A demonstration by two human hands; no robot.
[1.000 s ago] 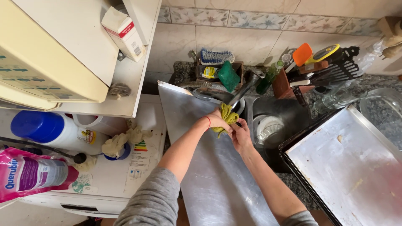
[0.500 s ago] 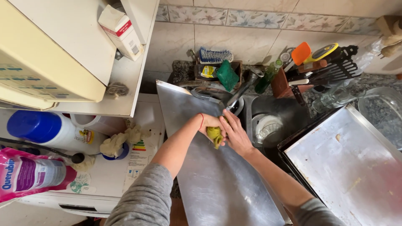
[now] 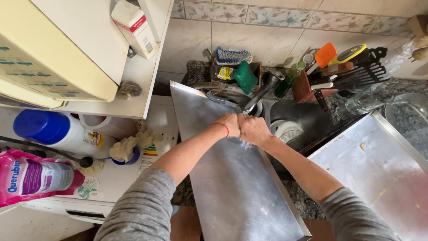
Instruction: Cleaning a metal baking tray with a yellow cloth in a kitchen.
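I see a big flat shiny metal baking tray [image 3: 232,187] lying over the edge of the dark sink [image 3: 307,120]. It's long & grey, w/ a thin raised rim. Its far corner sits up by the back of the counter, its near end comes down toward me. The top looks wet & a bit streaky, w/ soft light spots on it.

My left hand [image 3: 228,125] & right hand [image 3: 253,130] are pressed together over the upper part of the tray, right under the metal tap [image 3: 261,91]. Both are curled into fists, fingers folded in tight. I can't tell what's inside them, the fists hide it. The left wrist has a thin red string [image 3: 221,127] round it. Both arms have grey sleeves pushed up.

Behind the hands there's a green sponge [image 3: 245,76] & a blue scrub brush [image 3: 233,55] at the back of the sink. A green glass bottle [image 3: 287,80] stands just beside the tap. To the right, a brown holder has black kitchen tools [image 3: 356,73] & an orange one [image 3: 325,54] sticking out.

A 2nd flat metal tray [image 3: 379,174] lies on the counter at right, w/ small crumbs on it. A white round plate [image 3: 287,130] sits down in the sink.

At left there's a white jug w/ a blue lid [image 3: 53,131] & a pink soft pack [image 3: 33,176] on a white machine top [image 3: 120,174].
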